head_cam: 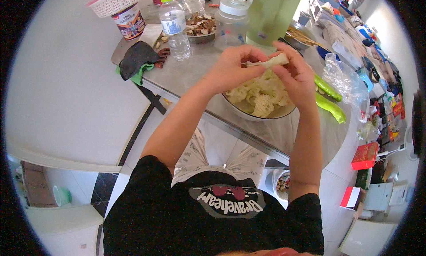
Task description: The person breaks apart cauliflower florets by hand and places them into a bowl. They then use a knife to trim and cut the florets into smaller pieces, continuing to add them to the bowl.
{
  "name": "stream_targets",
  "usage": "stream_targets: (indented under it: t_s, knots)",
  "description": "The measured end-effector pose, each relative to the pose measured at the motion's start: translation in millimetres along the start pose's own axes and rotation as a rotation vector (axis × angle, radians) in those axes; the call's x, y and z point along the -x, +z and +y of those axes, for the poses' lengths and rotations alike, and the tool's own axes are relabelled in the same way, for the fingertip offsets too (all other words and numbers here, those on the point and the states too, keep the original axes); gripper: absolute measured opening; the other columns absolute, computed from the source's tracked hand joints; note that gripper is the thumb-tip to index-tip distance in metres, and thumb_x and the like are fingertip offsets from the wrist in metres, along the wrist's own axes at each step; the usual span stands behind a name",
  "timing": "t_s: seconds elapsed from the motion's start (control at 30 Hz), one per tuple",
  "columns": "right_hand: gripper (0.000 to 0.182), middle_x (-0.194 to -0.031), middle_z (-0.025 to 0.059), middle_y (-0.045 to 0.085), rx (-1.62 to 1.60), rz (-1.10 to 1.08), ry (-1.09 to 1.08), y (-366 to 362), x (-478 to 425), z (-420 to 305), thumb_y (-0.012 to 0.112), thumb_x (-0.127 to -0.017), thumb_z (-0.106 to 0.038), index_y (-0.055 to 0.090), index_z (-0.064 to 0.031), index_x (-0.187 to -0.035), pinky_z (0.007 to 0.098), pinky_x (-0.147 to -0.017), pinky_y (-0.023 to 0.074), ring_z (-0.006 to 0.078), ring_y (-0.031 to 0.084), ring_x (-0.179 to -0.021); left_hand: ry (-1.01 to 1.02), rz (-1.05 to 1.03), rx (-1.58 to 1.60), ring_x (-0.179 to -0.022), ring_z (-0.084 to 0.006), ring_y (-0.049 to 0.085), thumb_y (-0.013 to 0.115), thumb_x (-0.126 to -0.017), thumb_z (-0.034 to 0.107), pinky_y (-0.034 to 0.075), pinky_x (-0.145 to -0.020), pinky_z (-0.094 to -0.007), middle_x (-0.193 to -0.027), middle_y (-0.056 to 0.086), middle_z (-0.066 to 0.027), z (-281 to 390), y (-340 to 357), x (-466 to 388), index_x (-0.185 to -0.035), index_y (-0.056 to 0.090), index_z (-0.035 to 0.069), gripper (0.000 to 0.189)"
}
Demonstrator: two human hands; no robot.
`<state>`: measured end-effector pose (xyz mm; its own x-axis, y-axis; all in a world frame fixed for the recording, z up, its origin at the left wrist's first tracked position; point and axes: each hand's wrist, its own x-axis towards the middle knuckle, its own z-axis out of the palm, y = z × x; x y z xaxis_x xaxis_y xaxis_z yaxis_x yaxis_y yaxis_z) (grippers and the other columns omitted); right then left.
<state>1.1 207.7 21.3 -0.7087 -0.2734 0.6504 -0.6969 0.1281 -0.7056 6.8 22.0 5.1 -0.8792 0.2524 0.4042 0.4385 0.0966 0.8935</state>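
Observation:
Between both hands I hold a pale piece of cauliflower stalk [279,60] above a bowl. My left hand [237,67] pinches its left end, with thumb and fingers closed on it. My right hand [297,77] grips the other end, thumb beneath and fingers partly hidden behind. Right under them sits a white bowl with a dark rim [244,115], near the front edge of the table. Cauliflower florets [264,103] fill much of it; my hands cover its far side. Two long green peppers [330,109] lie to the right of my right wrist.
Behind the bowl stand a water bottle [173,30], a clear lidded jar [231,28], a tall green container [271,18] and a metal bowl with chopsticks [299,36]. A dark cloth [135,59] hangs over the left edge. Clear plastic bags [344,78] lie right; a bin [281,186] stands below.

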Motion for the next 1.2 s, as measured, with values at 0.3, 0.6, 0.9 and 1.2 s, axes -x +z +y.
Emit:
stream_targets:
  t_s: [0.3,0.6,0.9,1.2]
  knots:
    - [0.024,-0.079,0.0075,0.062,0.228,-0.013,-0.04,-6,2,9,0.07,-0.074,-0.008,0.062,-0.0047,-0.097,0.027,-0.063,0.0482,0.015,0.058,-0.066,0.05,0.049,-0.262,-0.067,-0.0152,0.059,0.065,-0.075,0.019,0.047,-0.062,-0.029,-0.078,0.064,-0.0095,7,5,0,-0.088,0.064,0.0,0.023]
    - [0.019,-0.067,0.0101,0.056,0.476,-0.023,-0.272,-1,3,11,0.072,-0.069,-0.013,0.056,-0.0041,-0.075,0.0349,-0.054,0.0464,0.0262,0.057,-0.06,0.085,0.114,-0.582,-0.071,-0.0234,0.061,0.067,-0.075,0.02,0.049,-0.064,-0.0326,-0.083,0.065,-0.0122,1,11,4,-0.09,0.065,0.002,0.023]
    - [0.023,-0.068,0.0149,0.055,0.546,-0.11,-0.31,-3,5,18,0.069,-0.069,-0.015,0.049,-0.0035,-0.07,0.0441,-0.057,0.0448,0.0357,0.056,-0.065,0.133,0.093,-0.695,-0.072,-0.0286,0.062,0.068,-0.073,0.017,0.048,-0.062,-0.0367,-0.08,0.063,-0.0142,0,15,4,-0.085,0.063,0.001,0.02]
    - [0.019,-0.068,0.0153,0.055,0.543,-0.003,-0.319,3,1,15,0.065,-0.071,-0.016,0.051,-0.0042,-0.071,0.0433,-0.057,0.0451,0.0351,0.057,-0.064,0.185,0.199,-0.585,-0.076,-0.0223,0.064,0.066,-0.078,0.013,0.049,-0.067,-0.0318,-0.084,0.065,-0.0126,1,16,2,-0.092,0.062,0.002,0.017]
